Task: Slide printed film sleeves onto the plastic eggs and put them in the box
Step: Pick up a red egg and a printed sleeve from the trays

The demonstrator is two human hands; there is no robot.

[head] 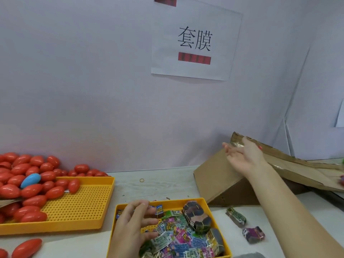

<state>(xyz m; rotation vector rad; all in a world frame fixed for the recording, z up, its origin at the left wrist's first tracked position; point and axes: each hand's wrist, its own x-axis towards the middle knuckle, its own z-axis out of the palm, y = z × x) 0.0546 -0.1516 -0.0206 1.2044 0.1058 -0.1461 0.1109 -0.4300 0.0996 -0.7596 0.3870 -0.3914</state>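
A pale wall (pixel 74 81) is filling most of the view, with a white paper sign (pixel 195 41) bearing two printed characters hanging on it. Below it a light table (pixel 158 187) is carrying everything else.

At the right, a brown cardboard box (pixel 223 179) is lying tipped, its flaps (pixel 288 161) running away to the right edge. The right hand (pixel 242 157) is reaching out over the box, palm up and fingers spread loose, holding nothing.

At the left, a large yellow perforated tray (pixel 83 205) is sitting with a heap of red plastic eggs (pixel 28 175) spilling across its left part and onto the table behind it; most are lying with their long axes running roughly left to right, tilted up toward the right. One blue egg (pixel 30 180) is resting in the heap, its long axis slanting the same way. Two more red eggs (pixel 26 247) are lying on the table in front of the tray.

At bottom centre, a smaller yellow tray (pixel 208 203) is holding loose printed film sleeves (pixel 178 237) (a jumble of pink, green and blue). The left hand (pixel 134 224) is hovering over its left side, fingers loosely curled; whether it is pinching a sleeve I cannot tell.

Banded bundles of sleeves (pixel 197 215) are lying in that tray, and two more bundles (pixel 236 217) are lying on the table just right of it. A small rubber band (pixel 142 180) is lying on the table between the trays.
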